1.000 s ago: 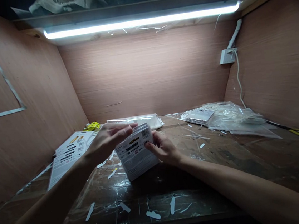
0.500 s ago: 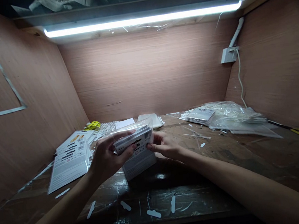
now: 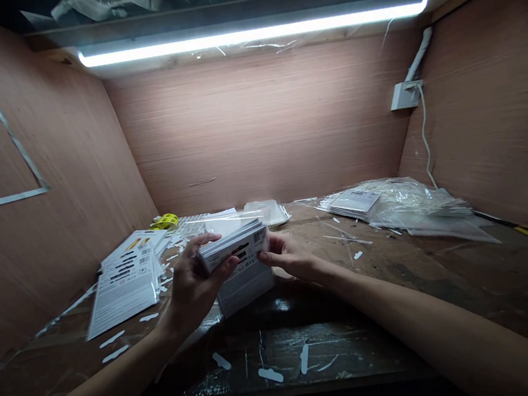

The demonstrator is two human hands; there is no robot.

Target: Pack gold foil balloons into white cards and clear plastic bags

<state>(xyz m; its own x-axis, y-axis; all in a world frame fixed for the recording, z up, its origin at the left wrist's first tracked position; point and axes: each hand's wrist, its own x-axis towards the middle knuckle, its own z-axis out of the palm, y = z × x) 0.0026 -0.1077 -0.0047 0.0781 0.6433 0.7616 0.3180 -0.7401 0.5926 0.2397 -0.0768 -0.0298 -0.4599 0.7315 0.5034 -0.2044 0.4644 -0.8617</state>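
Note:
Between my hands a stack of printed cards (image 3: 242, 283) stands on edge, tilted, just above the table. A slot, a barcode and fine print show on its front card. My left hand (image 3: 195, 272) wraps its left side, thumb on the front and fingers over the top edge. At the right edge my right hand (image 3: 289, 255) pinches it, thumb in front; its other fingers are mostly hidden behind. Clear plastic (image 3: 228, 220) spreads out behind the stack's top. Left of my left hand lie more of these cards (image 3: 125, 293), overlapping in a pile.
Small white slot-shaped scraps (image 3: 271, 375) are scattered on the dark table (image 3: 358, 352). A yellow tape roll (image 3: 165, 221) sits at the back left. Clear bags (image 3: 408, 207) and a card stack (image 3: 354, 204) lie back right. Wooden walls (image 3: 256, 129) enclose three sides.
The clear plastic over the stack's top has folded back, away from me, leaving the card edges bare. Both hands keep their hold. More white scraps show beside my left forearm.

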